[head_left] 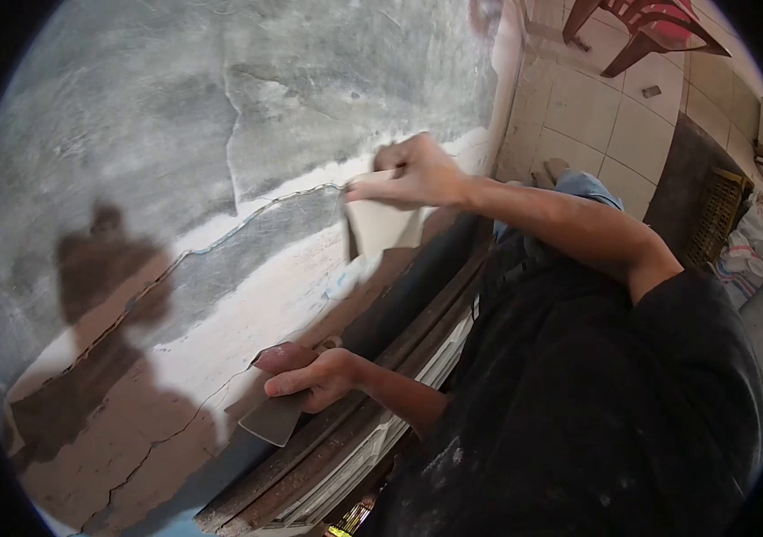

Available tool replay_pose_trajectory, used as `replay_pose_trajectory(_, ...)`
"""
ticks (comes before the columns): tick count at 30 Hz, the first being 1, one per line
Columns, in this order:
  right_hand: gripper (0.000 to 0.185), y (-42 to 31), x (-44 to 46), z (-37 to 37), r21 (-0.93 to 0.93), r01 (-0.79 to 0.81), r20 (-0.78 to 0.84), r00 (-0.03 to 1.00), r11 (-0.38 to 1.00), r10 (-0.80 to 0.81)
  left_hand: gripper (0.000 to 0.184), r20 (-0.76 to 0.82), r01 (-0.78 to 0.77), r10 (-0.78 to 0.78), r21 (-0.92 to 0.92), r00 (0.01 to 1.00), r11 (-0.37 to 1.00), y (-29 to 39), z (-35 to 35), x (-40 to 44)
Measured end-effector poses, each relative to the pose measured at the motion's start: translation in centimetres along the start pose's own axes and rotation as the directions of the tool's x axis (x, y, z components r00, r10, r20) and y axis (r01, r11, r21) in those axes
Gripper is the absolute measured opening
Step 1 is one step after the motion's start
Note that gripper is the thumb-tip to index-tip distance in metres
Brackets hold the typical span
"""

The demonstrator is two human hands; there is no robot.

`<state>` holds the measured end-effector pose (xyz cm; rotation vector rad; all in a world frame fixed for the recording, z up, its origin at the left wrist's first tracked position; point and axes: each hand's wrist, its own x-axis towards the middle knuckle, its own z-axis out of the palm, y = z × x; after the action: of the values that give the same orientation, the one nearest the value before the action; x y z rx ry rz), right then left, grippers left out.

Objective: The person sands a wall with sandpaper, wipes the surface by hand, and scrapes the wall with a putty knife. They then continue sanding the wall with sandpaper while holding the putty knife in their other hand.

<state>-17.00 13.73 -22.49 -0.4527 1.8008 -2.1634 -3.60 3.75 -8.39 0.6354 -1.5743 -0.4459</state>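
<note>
Cracked wall [265, 242] seems mid-smoothing: right hand [422, 174] pinching a pale flat piece [386, 225], left hand [326, 379] gripping a scraper [272, 419]; next stroke probably wants even pressure.

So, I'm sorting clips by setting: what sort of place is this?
Probably a room under repair: the wall is cracked and patchily coated, the left hand holds what looks like a scraper, and a red chair is on the tiled floor.

"What stands on the tiled floor [569, 134]?"
"A red chair [645, 43] near its far edge, and a yellow crate [717, 215] towards the right, beside some cloth [751, 251]."
"And the light?"
"It brightens parts of the cracked wall [310, 80]."
</note>
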Motion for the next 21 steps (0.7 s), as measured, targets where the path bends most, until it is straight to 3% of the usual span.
replay_pose_trajectory(1,0.065,-1.6,0.3,0.2,-0.016,0.035,-0.004,0.999,0.999,-0.035,0.068,0.005,-0.014,0.014,0.019,1.000,1.000,-0.1,-0.1,-0.2)
replay_pose_trajectory(2,0.060,-3.1,0.4,-0.1,0.071,-0.062,0.056,0.997,0.996,0.058,0.068,0.006,-0.035,0.035,0.040,0.999,0.999,-0.1,-0.2,-0.2)
replay_pose_trajectory(7,0.057,2.4,-0.4,-0.7,-0.038,-0.074,0.008,0.997,0.997,0.074,0.069,-0.035,0.004,-0.004,-0.006,0.999,1.000,-0.5,0.0,0.2)
replay_pose_trajectory(9,0.067,2.2,-0.6,-0.9,-0.014,-0.141,0.043,0.989,0.990,0.142,0.068,-0.044,0.005,-0.006,-0.005,0.999,1.000,-0.3,0.2,0.1)
replay_pose_trajectory(15,0.068,1.6,-0.9,-1.0,0.017,-0.108,0.010,0.994,0.994,0.108,0.066,-0.007,0.032,-0.031,0.069,0.999,0.997,0.7,0.3,-0.2)
replay_pose_trajectory(16,0.069,2.1,-0.5,-1.1,-0.086,-0.127,0.056,0.990,0.988,0.132,0.066,-0.003,0.017,-0.017,0.069,1.000,0.998,0.5,0.3,-0.2)
replay_pose_trajectory(21,0.063,2.9,-0.1,-0.1,-0.016,-0.058,-0.001,0.998,0.998,0.058,0.064,-0.046,-0.019,0.021,0.049,0.999,0.999,-0.4,0.4,0.1)
